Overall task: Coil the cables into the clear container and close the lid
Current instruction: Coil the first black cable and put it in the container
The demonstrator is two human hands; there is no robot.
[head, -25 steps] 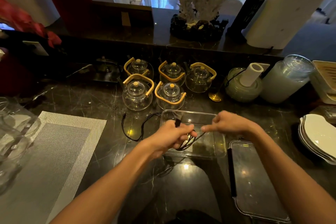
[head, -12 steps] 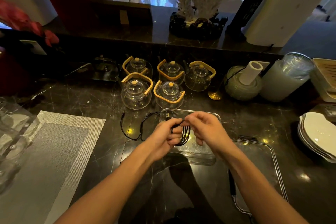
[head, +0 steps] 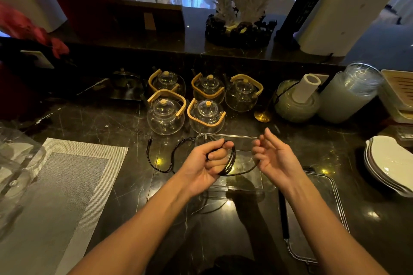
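Dark marble surface (head: 107,123) here, with the thin black cable (head: 230,159) wound in a few loops around the left hand (head: 207,163), which grips the bundle right over the clear container (head: 237,140), while the right hand (head: 272,158) sits at 3 o'clock with fingers loosely curled and the cable's running end draped at them, though I can't tell if it's actually pinching it. Cable looks light and floppy, so I'd guess it springs loose unless you hold the loops where they cross; its loose tail trails off toward 9 o'clock on the surface. Lid (head: 330,219) lies at 4 o'clock, glass teapots (head: 165,114) at 12.

Single head-worn view, looking forward and down, close over dark countertop (head: 125,185)
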